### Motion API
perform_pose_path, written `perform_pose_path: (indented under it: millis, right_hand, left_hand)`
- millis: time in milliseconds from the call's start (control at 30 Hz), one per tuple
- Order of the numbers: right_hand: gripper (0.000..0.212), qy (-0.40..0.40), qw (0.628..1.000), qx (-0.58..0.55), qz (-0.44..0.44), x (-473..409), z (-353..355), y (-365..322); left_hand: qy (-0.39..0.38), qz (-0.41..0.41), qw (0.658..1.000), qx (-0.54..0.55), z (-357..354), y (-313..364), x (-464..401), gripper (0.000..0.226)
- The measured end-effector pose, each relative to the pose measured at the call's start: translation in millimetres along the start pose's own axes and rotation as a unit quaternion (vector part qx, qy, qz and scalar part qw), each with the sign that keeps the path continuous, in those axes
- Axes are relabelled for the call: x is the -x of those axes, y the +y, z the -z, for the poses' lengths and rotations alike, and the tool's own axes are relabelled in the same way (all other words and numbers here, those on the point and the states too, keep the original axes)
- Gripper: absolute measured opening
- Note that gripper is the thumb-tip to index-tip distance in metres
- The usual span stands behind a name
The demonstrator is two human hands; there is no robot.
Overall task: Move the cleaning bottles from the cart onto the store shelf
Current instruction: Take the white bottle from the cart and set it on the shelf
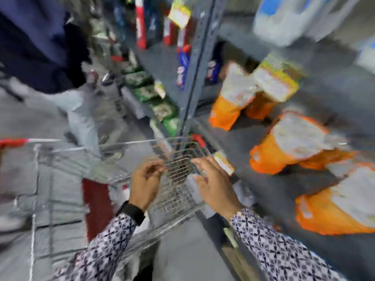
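Note:
The picture is heavily blurred. A wire shopping cart (60, 151) with red corner caps stands beside a grey metal store shelf (253, 191). My left hand (145, 184) hovers over the cart's right end, fingers curled and apart, holding nothing. My right hand (215, 186) hangs beside it, fingers spread, over the cart's edge next to the shelf. Pale bottle shapes (191, 184) show through the cart's mesh under my right hand; their details are too blurred to tell. Orange bottles (288, 147) with white labels lie and stand on the shelf to the right.
Another person (50, 57) in dark top and light trousers stands on the aisle floor beyond the cart. A grey shelf upright (194, 67) rises just past the cart. Green packets (154, 98) line a lower shelf farther down. White and blue containers (288, 19) sit on the upper shelf.

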State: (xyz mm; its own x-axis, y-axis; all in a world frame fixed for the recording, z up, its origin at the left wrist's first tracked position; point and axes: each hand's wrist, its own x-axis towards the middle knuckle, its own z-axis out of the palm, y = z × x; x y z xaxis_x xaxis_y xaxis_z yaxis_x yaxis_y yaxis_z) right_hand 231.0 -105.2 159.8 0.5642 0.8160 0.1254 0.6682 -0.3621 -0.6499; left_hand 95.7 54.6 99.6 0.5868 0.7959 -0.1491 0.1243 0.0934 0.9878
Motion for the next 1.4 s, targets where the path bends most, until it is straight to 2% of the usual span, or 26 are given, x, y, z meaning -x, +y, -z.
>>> perform_pose_path:
  millis: [167, 267, 367, 433, 467, 533, 600, 667, 733, 800, 867, 900, 967, 1000, 1033, 1067, 1133, 1200, 1300, 1400]
  right_hand:
    - [0.047, -0.195, 0.976, 0.001, -0.099, -54, -133, 49]
    - [0.049, -0.317, 0.929, 0.022, -0.188, -85, -210, 76]
    - [0.033, -0.391, 0.885, 0.035, -0.251, -104, -286, 103]
    - [0.019, -0.412, 0.870, 0.073, -0.260, -105, -326, 116]
    - [0.009, -0.412, 0.864, 0.080, -0.276, -104, -344, 122]
    - [0.012, -0.417, 0.845, 0.085, -0.324, -97, -374, 132]
    - [0.023, -0.423, 0.832, 0.086, -0.348, -87, -398, 140]
    - [0.033, -0.402, 0.839, 0.071, -0.361, -78, -413, 142]
    - [0.033, -0.357, 0.855, 0.061, -0.372, -71, -425, 143]
    - [0.026, -0.317, 0.865, 0.070, -0.382, -70, -433, 143]
    - [0.018, -0.298, 0.868, 0.075, -0.390, -71, -433, 140]
    - [0.015, -0.304, 0.867, 0.074, -0.387, -71, -431, 139]
    - [0.011, -0.316, 0.868, 0.067, -0.377, -76, -419, 137]
    - [0.006, -0.317, 0.871, 0.059, -0.369, -82, -408, 135]
    - [0.014, -0.311, 0.873, 0.043, -0.374, -87, -397, 135]
    - [0.020, -0.283, 0.881, 0.020, -0.378, -89, -358, 126]
    - [0.022, -0.236, 0.891, -0.017, -0.387, -92, -301, 112]
    - [0.023, -0.210, 0.903, -0.056, -0.371, -92, -276, 108]
    - [0.014, -0.172, 0.920, -0.099, -0.337, -78, -225, 93]
    - [0.015, -0.062, 0.945, -0.130, -0.294, -49, -133, 65]
  left_hand:
    - [0.061, 0.191, 0.976, -0.082, 62, -111, -45, 0.025]
    - [0.068, 0.301, 0.945, -0.110, 82, -172, -63, 0.030]
    - [0.037, 0.403, 0.905, -0.127, 94, -226, -76, 0.040]
    - [0.017, 0.438, 0.887, -0.143, 100, -259, -84, 0.045]
    - [0.001, 0.455, 0.878, -0.148, 102, -275, -88, 0.040]
    - [0.007, 0.486, 0.866, -0.116, 98, -299, -91, 0.015]
    - [0.043, 0.508, 0.856, -0.087, 92, -317, -94, 0.023]
    - [0.077, 0.506, 0.856, -0.066, 90, -329, -93, 0.016]
    - [0.086, 0.501, 0.860, -0.042, 90, -338, -89, 0.024]
    - [0.077, 0.502, 0.861, -0.044, 90, -340, -90, 0.017]
    - [0.081, 0.509, 0.856, -0.038, 89, -341, -90, 0.022]
    - [0.089, 0.509, 0.855, -0.041, 89, -339, -90, 0.016]
    - [0.125, 0.511, 0.850, 0.025, 88, -327, -94, 0.021]
    - [0.132, 0.510, 0.848, 0.056, 86, -317, -97, 0.031]
    - [0.142, 0.502, 0.848, 0.089, 84, -309, -96, 0.037]
    - [0.127, 0.475, 0.861, 0.131, 74, -274, -92, 0.035]
    - [0.100, 0.449, 0.865, 0.201, 60, -222, -84, 0.023]
    - [0.072, 0.435, 0.869, 0.222, 57, -200, -80, 0.025]
    - [0.021, 0.369, 0.900, 0.232, 43, -161, -64, 0.030]
    - [-0.035, 0.258, 0.949, 0.180, 9, -85, -33, 0.017]
